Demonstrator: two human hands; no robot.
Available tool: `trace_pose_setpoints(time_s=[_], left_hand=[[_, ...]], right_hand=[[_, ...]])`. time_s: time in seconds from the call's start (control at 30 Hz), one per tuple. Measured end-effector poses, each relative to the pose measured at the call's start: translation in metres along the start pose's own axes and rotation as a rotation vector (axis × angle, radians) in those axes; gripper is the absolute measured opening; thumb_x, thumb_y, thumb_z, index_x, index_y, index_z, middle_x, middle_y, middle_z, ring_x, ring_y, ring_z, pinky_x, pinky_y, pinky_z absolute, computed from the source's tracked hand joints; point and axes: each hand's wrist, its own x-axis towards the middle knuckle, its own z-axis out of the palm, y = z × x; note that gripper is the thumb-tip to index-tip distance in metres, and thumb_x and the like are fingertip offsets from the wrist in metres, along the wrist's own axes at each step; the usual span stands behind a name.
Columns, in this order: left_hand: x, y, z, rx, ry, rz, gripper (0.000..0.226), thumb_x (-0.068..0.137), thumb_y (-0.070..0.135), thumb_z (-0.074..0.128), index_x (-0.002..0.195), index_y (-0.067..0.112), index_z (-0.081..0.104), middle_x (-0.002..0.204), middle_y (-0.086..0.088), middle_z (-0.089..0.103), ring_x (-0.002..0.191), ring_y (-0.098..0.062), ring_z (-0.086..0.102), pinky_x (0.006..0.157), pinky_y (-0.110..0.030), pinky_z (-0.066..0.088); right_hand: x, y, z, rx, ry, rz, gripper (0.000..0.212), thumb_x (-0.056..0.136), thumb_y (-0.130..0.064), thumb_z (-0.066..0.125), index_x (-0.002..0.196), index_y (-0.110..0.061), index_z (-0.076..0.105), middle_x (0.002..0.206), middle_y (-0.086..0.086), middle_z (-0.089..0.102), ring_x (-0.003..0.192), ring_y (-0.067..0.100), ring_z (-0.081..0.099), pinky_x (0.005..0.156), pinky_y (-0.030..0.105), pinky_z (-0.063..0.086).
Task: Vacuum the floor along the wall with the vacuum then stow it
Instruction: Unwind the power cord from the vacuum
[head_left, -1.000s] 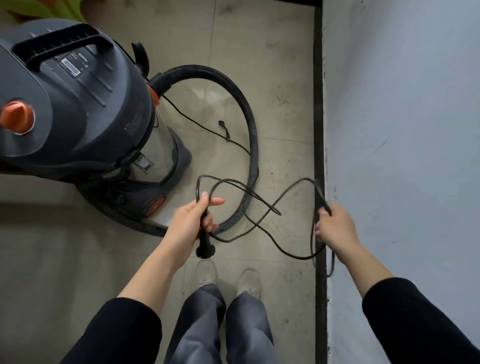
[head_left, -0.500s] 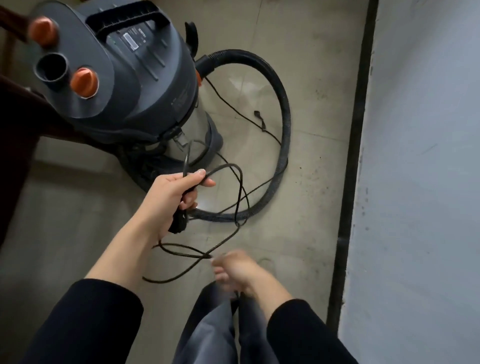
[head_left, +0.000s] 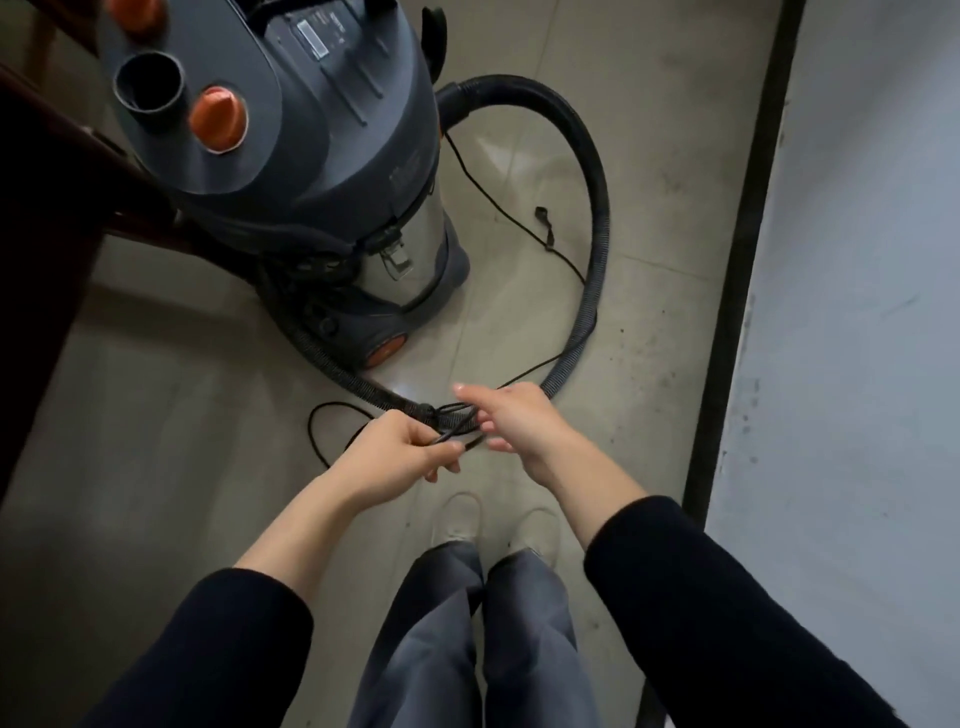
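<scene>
A dark grey canister vacuum (head_left: 311, 156) with orange knobs stands on the tiled floor at the upper left. Its black ribbed hose (head_left: 592, 218) loops from the body round to the right and back in front of me. The thin black power cord (head_left: 498, 202) trails over the tiles and is gathered in loops between my hands. My left hand (head_left: 400, 457) grips the bundled cord. My right hand (head_left: 514, 421) is close beside it, fingers at the same loops; motion blur hides its exact hold. The plug is hidden.
A pale wall (head_left: 857, 260) with a black skirting strip (head_left: 737, 260) runs down the right side. Dark wooden furniture (head_left: 47, 234) fills the left edge, close to the vacuum. My grey trouser legs and light shoes (head_left: 493, 525) are right below my hands.
My right hand swung from the wall side to low by my legs, then up to meet the left hand. The wide cord loops are now gathered between both hands. The view shifted left.
</scene>
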Motion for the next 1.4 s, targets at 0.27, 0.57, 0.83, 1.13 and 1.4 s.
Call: trace_pose_setpoints(time_s=[0.27,0.57,0.83,1.13,1.4], left_hand=[[0.000,-0.035,0.001,0.196,0.043,0.086,0.020,0.080,0.025,0.073,0.070,0.012,0.061,0.093,0.002,0.056,0.086,-0.010,0.055,0.071,-0.018,0.041],[0.004,-0.066,0.006,0.095,0.334,0.007,0.021,0.094,0.036,0.055,0.075,0.027,0.053,0.087,0.011,0.055,0.084,-0.013,0.055,0.071,-0.032,0.043],[0.000,-0.098,0.012,-0.121,0.586,-0.222,0.033,0.097,0.036,0.052,0.071,0.015,0.053,0.063,0.001,0.051,0.060,-0.019,0.045,0.054,-0.030,0.033],[-0.013,-0.100,-0.034,0.054,0.836,-0.138,0.041,0.095,0.037,0.055,0.062,0.014,0.047,0.054,-0.002,0.047,0.057,-0.022,0.045,0.053,-0.032,0.030],[0.032,-0.186,0.041,0.087,0.491,-0.497,0.028,0.099,0.017,0.043,0.125,0.012,0.052,0.136,-0.021,0.037,0.125,-0.036,0.030,0.106,-0.044,0.029]], right_hand=[[0.006,-0.026,0.009,0.580,0.117,0.014,0.020,0.094,0.011,0.041,0.082,-0.001,0.051,0.069,0.009,0.051,0.055,0.018,0.054,0.053,0.029,0.056],[-0.014,-0.062,-0.015,0.628,0.125,-0.053,0.019,0.094,0.006,0.039,0.082,-0.002,0.051,0.063,0.005,0.043,0.038,0.009,0.039,0.036,0.017,0.038],[-0.013,-0.067,-0.057,0.402,0.277,-0.336,0.014,0.096,-0.005,0.050,0.083,-0.010,0.047,0.051,-0.001,0.033,0.036,0.008,0.026,0.035,0.017,0.022],[-0.008,-0.048,-0.052,0.209,0.415,-0.381,0.009,0.100,-0.007,0.042,0.106,-0.010,0.048,0.058,0.002,0.040,0.041,0.011,0.038,0.039,0.024,0.043],[0.081,0.063,-0.033,-0.252,0.268,-0.092,0.023,0.094,0.002,0.050,0.115,-0.007,0.053,0.071,0.011,0.059,0.059,0.020,0.053,0.057,0.031,0.047]])
